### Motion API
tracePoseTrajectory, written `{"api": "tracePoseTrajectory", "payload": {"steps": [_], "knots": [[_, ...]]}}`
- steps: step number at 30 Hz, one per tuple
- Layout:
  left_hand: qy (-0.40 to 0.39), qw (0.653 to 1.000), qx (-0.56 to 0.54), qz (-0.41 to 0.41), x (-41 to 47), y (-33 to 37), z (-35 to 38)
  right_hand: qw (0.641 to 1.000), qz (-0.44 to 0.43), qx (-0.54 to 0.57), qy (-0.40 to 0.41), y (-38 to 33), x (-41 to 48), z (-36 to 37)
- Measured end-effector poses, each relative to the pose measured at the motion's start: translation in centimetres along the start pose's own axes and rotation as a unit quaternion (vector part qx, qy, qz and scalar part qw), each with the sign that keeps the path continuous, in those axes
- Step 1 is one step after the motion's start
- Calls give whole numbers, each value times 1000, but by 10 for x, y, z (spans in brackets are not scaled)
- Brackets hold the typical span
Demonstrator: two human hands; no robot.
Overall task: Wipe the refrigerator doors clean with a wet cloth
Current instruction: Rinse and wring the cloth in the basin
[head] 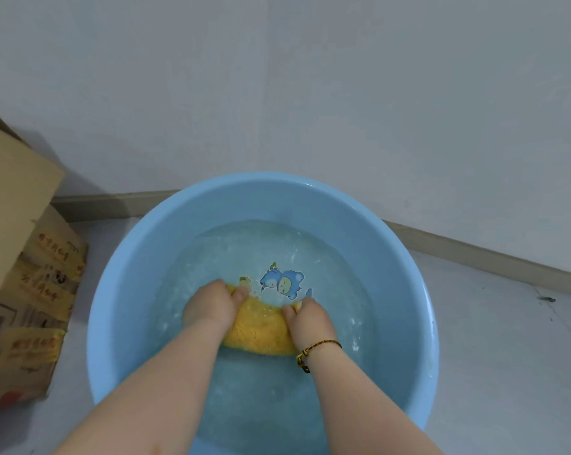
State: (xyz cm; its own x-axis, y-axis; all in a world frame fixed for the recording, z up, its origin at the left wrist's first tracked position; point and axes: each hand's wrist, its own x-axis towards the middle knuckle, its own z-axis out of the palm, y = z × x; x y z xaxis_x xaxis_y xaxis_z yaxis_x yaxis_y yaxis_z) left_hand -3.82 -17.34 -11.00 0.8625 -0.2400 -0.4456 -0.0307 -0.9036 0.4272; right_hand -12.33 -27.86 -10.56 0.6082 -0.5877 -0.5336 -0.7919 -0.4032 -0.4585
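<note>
A yellow cloth (pixel 261 326) lies bunched in the water of a round light-blue basin (pixel 129 280) on the floor. My left hand (pixel 211 305) grips the cloth's left end, fingers curled over it. My right hand (pixel 310 318) grips the right end the same way; a braided bracelet sits on that wrist. Both hands are down in the water, which is rippled. A blue cartoon print (pixel 282 283) shows on the basin's bottom just beyond the cloth. No refrigerator is in view.
Cardboard boxes (pixel 24 257) stand stacked at the left, close to the basin. A pale wall (pixel 310 77) with a skirting board (pixel 474 257) rises just behind the basin. Light floor tiles (pixel 507 372) spread to the right.
</note>
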Motion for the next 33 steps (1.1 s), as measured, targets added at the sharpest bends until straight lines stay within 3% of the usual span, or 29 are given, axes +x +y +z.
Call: {"api": "tracePoseTrajectory", "payload": {"steps": [3, 6, 12, 17, 23, 28, 31, 33], "knots": [[-8, 991, -123, -43, -3, 6, 5, 999, 6, 35, -7, -5, -4, -1], [-10, 955, -286, -80, -11, 20, -2, 988, -16, 150, 30, -18, -16, -12], [56, 938, -343, 3, -28, 46, -27, 965, -89, 202, 142, -52, -47, -16], [65, 931, -354, 61, -54, 55, -31, 967, -46, 196, 157, -61, -38, -32], [35, 909, -414, 37, -48, 54, -44, 958, -116, 188, 184, -56, -59, -16], [-5, 862, -505, 30, -56, 57, -62, 950, -33, 296, 95, -43, -25, -50], [-29, 830, -557, 16, -56, 59, -83, 912, -135, 386, -17, -25, -41, -69], [-48, 822, -567, 27, -59, 60, -89, 928, -256, 265, -55, -16, -51, -73]]}}
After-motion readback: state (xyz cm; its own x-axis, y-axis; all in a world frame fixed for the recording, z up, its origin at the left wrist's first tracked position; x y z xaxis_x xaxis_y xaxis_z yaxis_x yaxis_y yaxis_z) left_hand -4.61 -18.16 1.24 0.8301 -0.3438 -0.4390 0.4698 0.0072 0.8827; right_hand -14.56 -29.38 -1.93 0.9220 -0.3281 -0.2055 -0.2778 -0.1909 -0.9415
